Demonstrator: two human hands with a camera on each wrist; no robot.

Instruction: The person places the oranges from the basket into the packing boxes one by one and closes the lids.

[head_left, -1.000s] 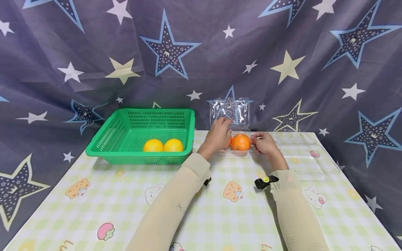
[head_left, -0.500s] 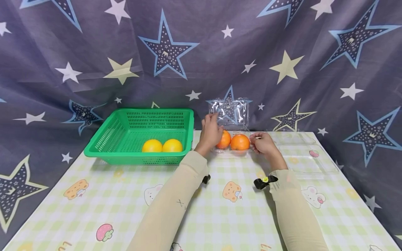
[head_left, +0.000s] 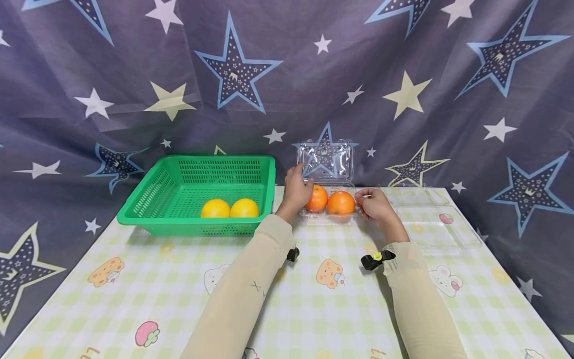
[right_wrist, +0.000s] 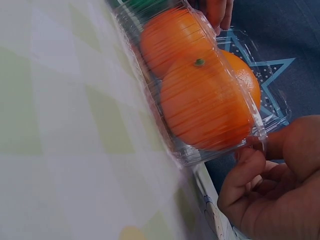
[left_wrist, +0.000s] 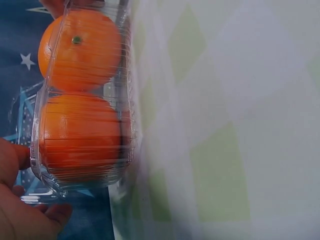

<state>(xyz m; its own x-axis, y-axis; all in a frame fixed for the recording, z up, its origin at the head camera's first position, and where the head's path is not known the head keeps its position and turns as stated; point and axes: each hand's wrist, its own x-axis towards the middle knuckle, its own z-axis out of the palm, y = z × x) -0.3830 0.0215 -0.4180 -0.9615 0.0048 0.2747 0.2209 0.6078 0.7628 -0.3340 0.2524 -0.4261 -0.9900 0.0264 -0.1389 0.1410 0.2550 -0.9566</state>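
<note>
Two oranges (head_left: 341, 203) sit side by side in a clear plastic clamshell container (left_wrist: 131, 145), whose lid (head_left: 329, 160) stands raised against the backdrop. At the container's left end is my left hand (head_left: 294, 191). Its thumb is by the rim and its other fingers reach towards the lid, spread apart in the left wrist view. My right hand (right_wrist: 280, 185) pinches the rim at the right end between thumb and finger, its remaining fingers curled.
Left of the container stands a green basket (head_left: 197, 220) with two yellow round fruits (head_left: 244, 208) in it. More clear plastic containers (head_left: 441, 234) lie on the right side of the checked tablecloth (head_left: 332, 319). A starry cloth (head_left: 287, 85) hangs behind the table.
My left hand has drawn back left from the left orange, so that orange now shows more fully. The right hand keeps its pinch on the rim. The view has shifted slightly.
</note>
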